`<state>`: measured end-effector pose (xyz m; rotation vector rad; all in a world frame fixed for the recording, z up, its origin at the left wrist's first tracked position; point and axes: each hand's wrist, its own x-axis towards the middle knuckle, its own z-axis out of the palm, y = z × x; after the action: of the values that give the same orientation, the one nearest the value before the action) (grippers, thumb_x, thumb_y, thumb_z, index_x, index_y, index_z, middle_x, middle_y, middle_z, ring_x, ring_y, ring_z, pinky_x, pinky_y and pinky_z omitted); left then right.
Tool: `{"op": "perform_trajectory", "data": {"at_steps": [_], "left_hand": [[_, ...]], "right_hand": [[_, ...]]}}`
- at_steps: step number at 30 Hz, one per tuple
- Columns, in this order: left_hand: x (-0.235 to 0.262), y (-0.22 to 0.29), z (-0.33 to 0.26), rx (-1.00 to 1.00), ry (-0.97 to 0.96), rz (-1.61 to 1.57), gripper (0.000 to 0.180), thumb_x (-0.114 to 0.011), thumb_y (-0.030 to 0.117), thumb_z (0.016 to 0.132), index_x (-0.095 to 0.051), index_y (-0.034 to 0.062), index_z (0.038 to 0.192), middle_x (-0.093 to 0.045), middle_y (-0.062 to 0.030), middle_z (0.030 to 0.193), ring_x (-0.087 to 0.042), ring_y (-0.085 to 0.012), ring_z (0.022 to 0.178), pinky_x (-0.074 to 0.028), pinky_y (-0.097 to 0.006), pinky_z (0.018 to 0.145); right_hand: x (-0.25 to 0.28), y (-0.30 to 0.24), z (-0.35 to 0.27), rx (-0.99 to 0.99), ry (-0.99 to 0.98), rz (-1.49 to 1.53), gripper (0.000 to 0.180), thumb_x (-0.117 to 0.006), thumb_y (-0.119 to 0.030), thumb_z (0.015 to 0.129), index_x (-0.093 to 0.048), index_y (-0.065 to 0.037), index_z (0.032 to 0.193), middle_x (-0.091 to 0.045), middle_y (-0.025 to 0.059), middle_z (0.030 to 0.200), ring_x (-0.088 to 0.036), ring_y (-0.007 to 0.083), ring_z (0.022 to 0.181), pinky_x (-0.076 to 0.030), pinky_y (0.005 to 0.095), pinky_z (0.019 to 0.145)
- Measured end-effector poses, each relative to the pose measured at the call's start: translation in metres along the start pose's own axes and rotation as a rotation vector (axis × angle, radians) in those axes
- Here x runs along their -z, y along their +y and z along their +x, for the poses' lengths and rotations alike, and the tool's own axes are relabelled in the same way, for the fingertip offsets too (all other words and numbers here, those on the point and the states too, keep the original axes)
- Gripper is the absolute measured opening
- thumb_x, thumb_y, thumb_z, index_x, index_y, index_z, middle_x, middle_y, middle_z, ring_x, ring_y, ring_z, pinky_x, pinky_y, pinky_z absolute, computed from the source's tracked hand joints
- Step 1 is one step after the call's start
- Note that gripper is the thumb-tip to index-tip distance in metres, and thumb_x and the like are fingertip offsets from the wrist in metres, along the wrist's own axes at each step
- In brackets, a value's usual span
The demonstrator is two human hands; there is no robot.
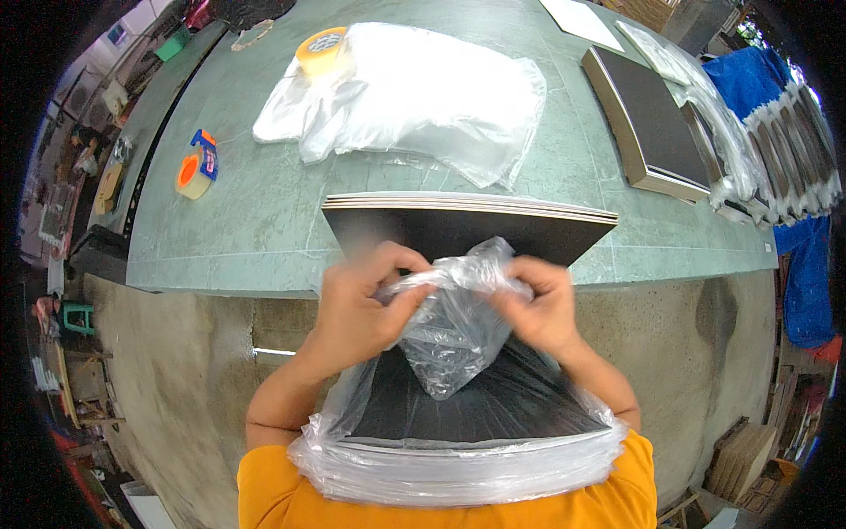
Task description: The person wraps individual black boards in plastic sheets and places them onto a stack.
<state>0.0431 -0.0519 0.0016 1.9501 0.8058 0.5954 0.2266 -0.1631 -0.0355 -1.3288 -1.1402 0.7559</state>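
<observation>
My left hand (pixel 366 304) and my right hand (pixel 545 307) are both closed on the gathered mouth of a clear plastic bag (pixel 454 339). Between them the film is twisted into a bunch. Through the bag's lower part shows a black panel (pixel 414 410) with pale layered edges, held close against my orange shirt. Just beyond my hands, a stack of black boards (pixel 467 231) with white edges sits at the table's near edge. My fingers and the bunched film hide part of its face, so I cannot tell how its lower side rests.
On the green table (pixel 225 238) lie a pile of clear plastic bags (pixel 432 97) with a yellow tape roll (pixel 322 51) on top, and a tape dispenser (pixel 197 166) at left. Another black board stack (pixel 648 119) is at right, beside several plastic-wrapped panels (pixel 784 150) and blue sheeting (pixel 749 79).
</observation>
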Motion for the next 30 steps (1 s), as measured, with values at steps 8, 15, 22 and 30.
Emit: {"op": "perform_trajectory", "data": {"at_steps": [8, 15, 22, 30], "left_hand": [[0.017, -0.013, -0.002, 0.003, 0.086, -0.067, 0.013, -0.066, 0.008, 0.071, -0.058, 0.0000, 0.077, -0.059, -0.0059, 0.066, -0.053, -0.0090, 0.057, -0.041, -0.022, 0.052], [0.024, 0.007, 0.007, -0.392, 0.320, 0.300, 0.016, -0.065, 0.004, 0.067, -0.057, 0.0023, 0.081, -0.056, -0.0056, 0.073, -0.051, -0.0147, 0.066, -0.040, -0.025, 0.062], [-0.011, -0.027, 0.020, -0.485, -0.085, 0.344, 0.015, -0.063, 0.008, 0.070, -0.057, 0.0028, 0.083, -0.056, -0.0094, 0.078, -0.052, -0.0274, 0.076, -0.042, -0.033, 0.067], [-0.034, -0.076, -0.012, -0.308, -0.418, 0.126, 0.040, -0.062, 0.029, 0.074, -0.055, -0.0018, 0.098, -0.056, -0.0145, 0.099, -0.051, -0.0314, 0.094, -0.040, -0.033, 0.082]], "right_hand": [[0.009, 0.004, -0.001, -0.197, 0.012, 0.152, 0.012, -0.062, -0.008, 0.076, -0.059, 0.003, 0.080, -0.061, 0.0089, 0.069, -0.057, 0.0110, 0.060, -0.046, 0.0222, 0.055], [0.025, -0.008, 0.001, -0.298, -0.110, 0.259, 0.008, -0.061, -0.005, 0.075, -0.058, 0.002, 0.074, -0.060, 0.0091, 0.068, -0.057, 0.0124, 0.057, -0.047, 0.0239, 0.053], [0.019, 0.007, -0.001, -0.183, -0.175, 0.022, 0.040, -0.069, -0.021, 0.071, -0.055, 0.004, 0.098, -0.059, 0.0139, 0.092, -0.058, 0.0159, 0.081, -0.047, 0.0267, 0.067], [-0.014, 0.074, -0.008, -0.066, -0.742, -0.375, 0.078, -0.076, -0.035, 0.055, -0.044, 0.002, 0.116, -0.045, 0.0191, 0.119, -0.046, 0.0324, 0.108, -0.038, 0.0381, 0.091]]}}
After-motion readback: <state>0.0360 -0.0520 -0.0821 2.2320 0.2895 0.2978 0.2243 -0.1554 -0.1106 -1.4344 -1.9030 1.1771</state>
